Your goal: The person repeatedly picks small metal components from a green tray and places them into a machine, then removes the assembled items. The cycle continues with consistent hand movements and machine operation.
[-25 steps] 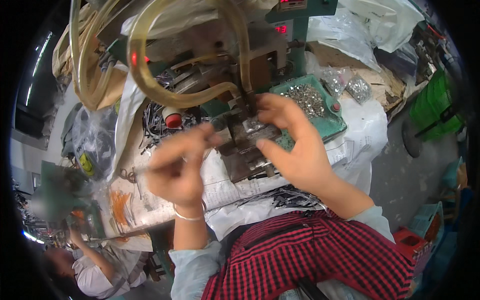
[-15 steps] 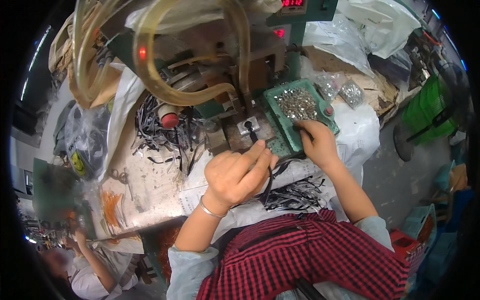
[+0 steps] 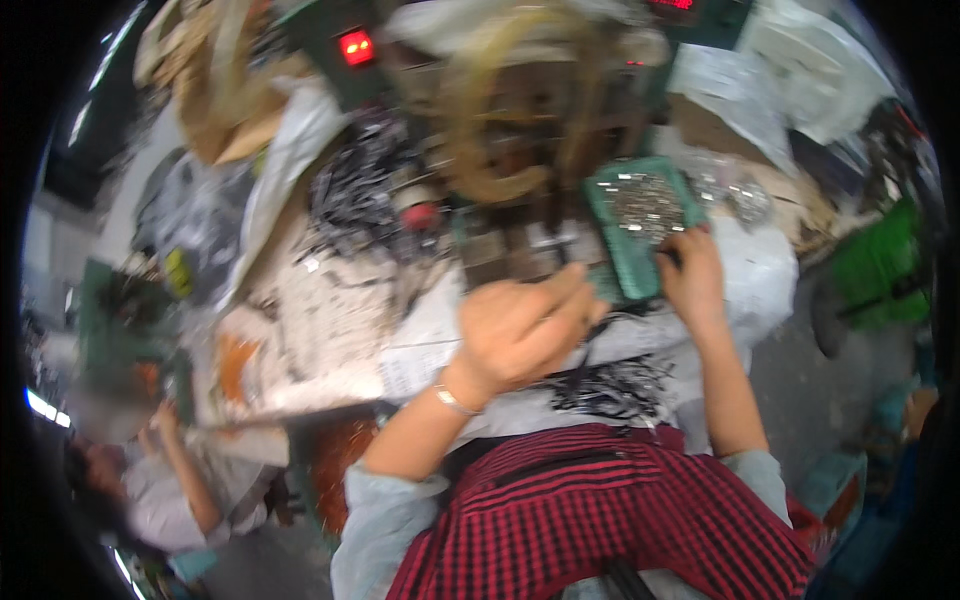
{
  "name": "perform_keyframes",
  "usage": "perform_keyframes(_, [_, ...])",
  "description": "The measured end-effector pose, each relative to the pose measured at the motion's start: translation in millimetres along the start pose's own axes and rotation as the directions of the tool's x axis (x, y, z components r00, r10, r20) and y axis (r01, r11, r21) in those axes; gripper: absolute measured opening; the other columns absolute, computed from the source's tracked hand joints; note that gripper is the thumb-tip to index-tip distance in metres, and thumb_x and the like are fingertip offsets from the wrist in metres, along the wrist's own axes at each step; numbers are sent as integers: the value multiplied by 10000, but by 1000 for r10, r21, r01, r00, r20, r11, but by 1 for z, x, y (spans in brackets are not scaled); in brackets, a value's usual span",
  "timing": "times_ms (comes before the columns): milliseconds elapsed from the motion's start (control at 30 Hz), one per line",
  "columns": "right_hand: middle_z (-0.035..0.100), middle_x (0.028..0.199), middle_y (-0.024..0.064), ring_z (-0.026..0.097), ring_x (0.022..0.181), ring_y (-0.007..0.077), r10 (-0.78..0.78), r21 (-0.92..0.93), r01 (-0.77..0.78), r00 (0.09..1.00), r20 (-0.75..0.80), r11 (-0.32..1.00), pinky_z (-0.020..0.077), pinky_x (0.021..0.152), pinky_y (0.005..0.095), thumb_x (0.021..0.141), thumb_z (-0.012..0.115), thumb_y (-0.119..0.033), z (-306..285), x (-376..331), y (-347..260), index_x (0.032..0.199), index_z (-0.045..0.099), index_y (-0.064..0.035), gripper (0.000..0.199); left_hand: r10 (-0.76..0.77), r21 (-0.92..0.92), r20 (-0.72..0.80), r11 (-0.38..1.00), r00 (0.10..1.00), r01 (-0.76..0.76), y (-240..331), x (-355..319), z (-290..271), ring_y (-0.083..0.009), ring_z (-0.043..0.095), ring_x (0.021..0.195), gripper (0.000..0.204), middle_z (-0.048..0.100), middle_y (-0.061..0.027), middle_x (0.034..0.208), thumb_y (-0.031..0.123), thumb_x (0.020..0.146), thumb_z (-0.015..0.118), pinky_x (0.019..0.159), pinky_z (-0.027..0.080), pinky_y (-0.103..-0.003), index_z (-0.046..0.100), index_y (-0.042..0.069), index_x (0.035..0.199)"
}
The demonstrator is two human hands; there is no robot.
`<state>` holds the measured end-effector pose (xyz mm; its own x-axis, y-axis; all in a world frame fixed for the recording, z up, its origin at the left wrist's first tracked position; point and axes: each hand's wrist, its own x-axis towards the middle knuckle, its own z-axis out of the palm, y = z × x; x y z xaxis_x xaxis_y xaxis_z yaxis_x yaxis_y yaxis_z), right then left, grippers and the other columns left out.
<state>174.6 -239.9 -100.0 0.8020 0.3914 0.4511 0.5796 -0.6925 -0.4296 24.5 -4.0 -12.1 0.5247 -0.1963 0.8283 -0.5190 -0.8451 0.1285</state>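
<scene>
My left hand (image 3: 525, 325) is closed in a pinch around a thin black strap (image 3: 578, 372) that hangs below the fingers. Its fingertips are beside a small metal plate (image 3: 547, 238) on the bed of a bench press (image 3: 510, 150); blur hides the strap's end there. My right hand (image 3: 698, 285) reaches to the near right corner of a green tray (image 3: 612, 243) heaped with small shiny metal pieces (image 3: 645, 208). The thumb and fingers are bent together at the pieces, and what they pinch, if anything, is too small to tell.
Black straps (image 3: 618, 390) lie in front of me on white sheeting, with another heap of strips (image 3: 360, 185) left of the press. A red button (image 3: 420, 216) stands beside the press. Bagged metal pieces (image 3: 748, 203) lie right of the tray. Another person (image 3: 165, 500) works at lower left.
The whole view has shifted and blurred, so the bench appears farther right. My right hand has moved rightward across the tray. My left hand stays near the plate with the strap.
</scene>
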Motion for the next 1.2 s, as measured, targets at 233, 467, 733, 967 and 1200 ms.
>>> perform_keyframes(233, [677, 920, 162, 659, 946, 321, 232, 230, -231, 972, 24, 945, 506, 844, 420, 897, 656, -4, 0, -4, -9, 966, 637, 3, 72, -310, 428, 222, 883, 924, 193, 34, -51, -92, -174, 651, 626, 226, 763, -136, 1138, 105, 861, 756, 521, 505, -326, 779, 80, 1084])
perform_keyframes(467, [673, 1046, 157, 646, 996, 337, -6, 214, 47, 982, -186, 976, 494, 888, 401, 952, 569, 12, -3, 18, -22, 1190, 688, -19, 268, -666, 425, -218, 593, 713, 684, -92, -66, -153, -239, 682, 829, 75, 735, -92, 944, 56, 907, 718, 752, 531, -332, 760, 33, 965])
perform_keyframes(733, [688, 951, 122, 657, 923, 294, 58, 199, 7, 947, -317, 980, 508, 844, 365, 878, 695, 14, 0, 0, -11, 1033, 755, -20, 169, -984, 543, -111, 56, 138, 838, -207, -183, -104, -332, 729, 749, 342, 751, -197, 801, 357, 836, 754, 717, 569, -409, 783, 16, 839])
perform_keyframes(967, [730, 995, 94, 679, 928, 218, 405, 494, -285, 902, -152, 821, 514, 881, 327, 876, 706, 18, -43, -45, 3, 1013, 751, -1, 146, -809, -273, 523, -456, -267, 847, -157, -157, -141, -113, 573, 545, 82, 666, -41, 782, 126, 905, 698, 487, 436, -238, 646, 62, 910])
perform_keyframes(1200, [735, 1004, 114, 698, 936, 231, -127, 580, 173, 985, -120, 796, 527, 864, 335, 829, 748, -3, -36, 42, -110, 1016, 743, -5, 187, -890, -562, 443, -182, 109, 807, -118, -101, -96, -125, 628, 652, 113, 735, -97, 923, 80, 958, 660, 521, 440, -206, 635, 59, 1066])
